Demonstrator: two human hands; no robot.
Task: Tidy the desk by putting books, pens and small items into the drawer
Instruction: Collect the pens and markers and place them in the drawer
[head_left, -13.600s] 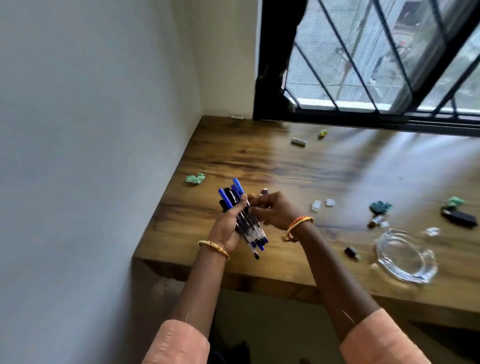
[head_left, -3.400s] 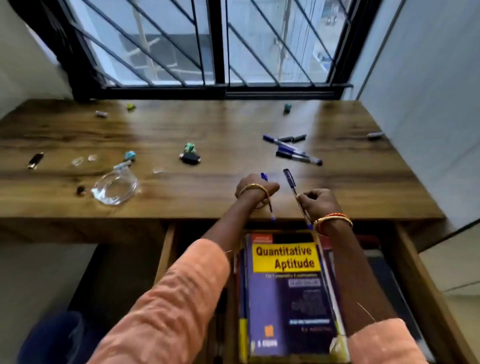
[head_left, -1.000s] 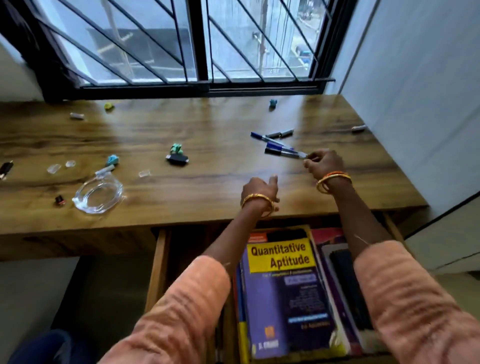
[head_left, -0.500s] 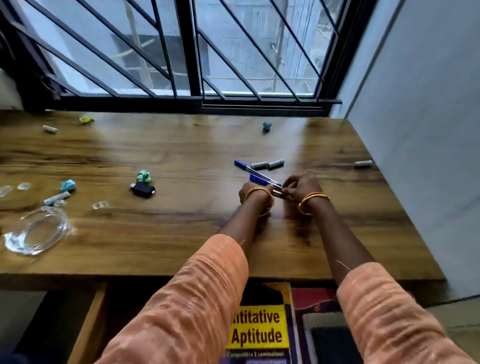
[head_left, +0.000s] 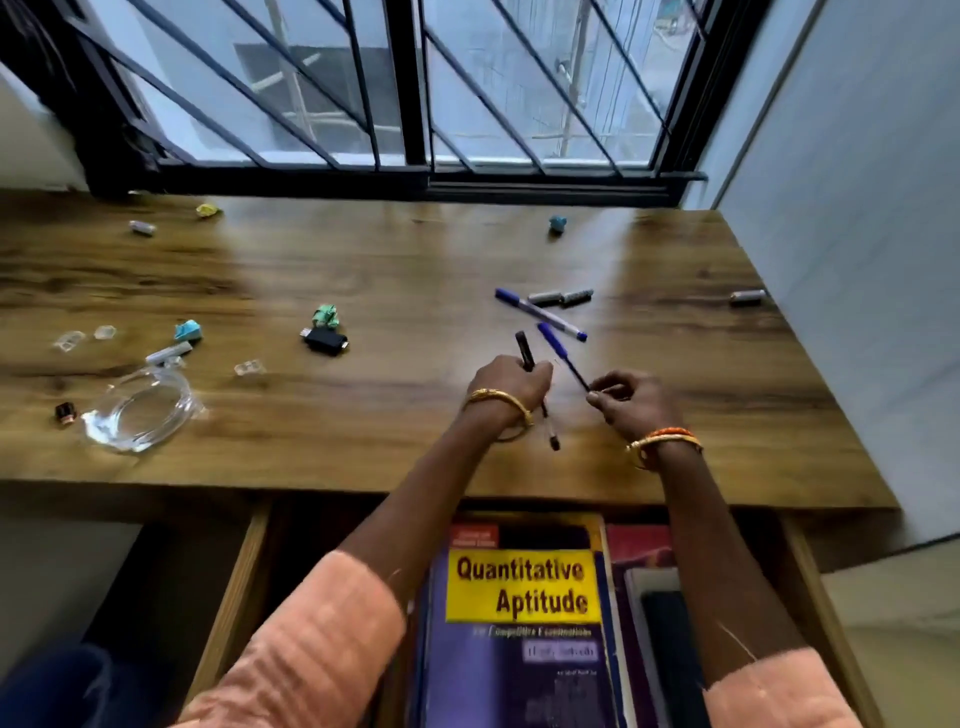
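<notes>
Left hand: the left hand is clenched round a black-capped pen, cap above the fingers, tip below the wrist.
Right hand: the right hand pinches a blue-capped pen by its lower end, cap pointing away.
Place: both above the desk, just behind the open drawer.
Loose pen: another blue pen lies on the desk beyond the hands.

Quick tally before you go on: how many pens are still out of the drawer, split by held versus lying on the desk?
Held in left hand: 1, the black-capped pen
Held in right hand: 1, the blue-capped pen
Lying on the desk: 1, the blue pen
Total: 3 pens
</notes>
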